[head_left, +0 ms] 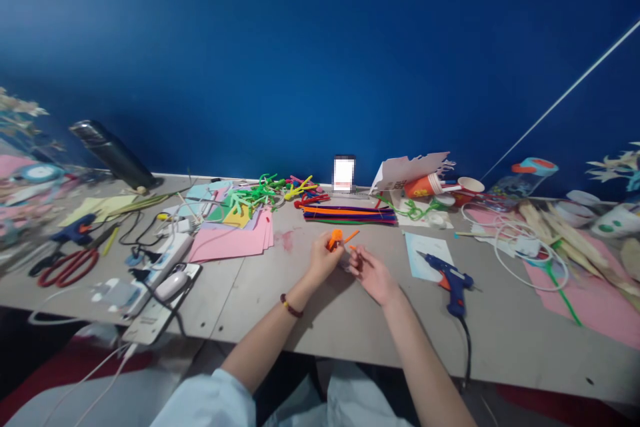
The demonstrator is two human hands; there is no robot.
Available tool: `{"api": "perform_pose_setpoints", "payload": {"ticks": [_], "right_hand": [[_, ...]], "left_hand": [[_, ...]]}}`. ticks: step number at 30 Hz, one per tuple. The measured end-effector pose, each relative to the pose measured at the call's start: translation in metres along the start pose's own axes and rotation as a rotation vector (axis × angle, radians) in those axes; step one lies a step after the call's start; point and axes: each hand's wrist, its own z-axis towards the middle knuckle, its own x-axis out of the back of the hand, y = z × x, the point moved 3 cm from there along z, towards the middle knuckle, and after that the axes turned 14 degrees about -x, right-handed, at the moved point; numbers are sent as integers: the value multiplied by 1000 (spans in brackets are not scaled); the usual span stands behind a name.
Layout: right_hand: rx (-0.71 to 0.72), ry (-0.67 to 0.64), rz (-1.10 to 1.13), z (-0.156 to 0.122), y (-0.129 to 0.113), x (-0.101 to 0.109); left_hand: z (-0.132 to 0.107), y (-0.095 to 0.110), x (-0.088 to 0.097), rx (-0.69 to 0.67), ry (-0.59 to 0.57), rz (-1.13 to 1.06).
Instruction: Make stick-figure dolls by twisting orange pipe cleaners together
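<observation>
Our left hand [325, 259] grasps the orange piece [336, 238] above the table [265, 280], near the bundle [350, 215]; our right hand's [375, 273] fingers curl beside it, whether pinching we cannot tell. We seem to be shaping it, which would call next for steady left support and a fine right pinch.

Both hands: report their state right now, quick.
Left hand: closed, holding the curled orange piece.
Right hand: fingers curled at a small orange tip; whether they grip it cannot be told.
</observation>
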Motion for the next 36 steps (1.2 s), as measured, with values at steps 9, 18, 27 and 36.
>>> {"api": "perform_pose_setpoints", "payload": {"ticks": [9, 18, 27, 36], "right_hand": [[-55, -221, 176, -15, -10, -9], [278, 219, -185, -7, -20, 10], [313, 347, -431, -3, -21, 14], [252, 358, -477, -2, -16, 16]], "left_hand": [[6, -8, 6, 157, 36, -117], [-4, 5, -1, -32, -311, 0], [-8, 7, -8, -332, -427, 236], [-7, 9, -4, -671, -271, 411]]}}
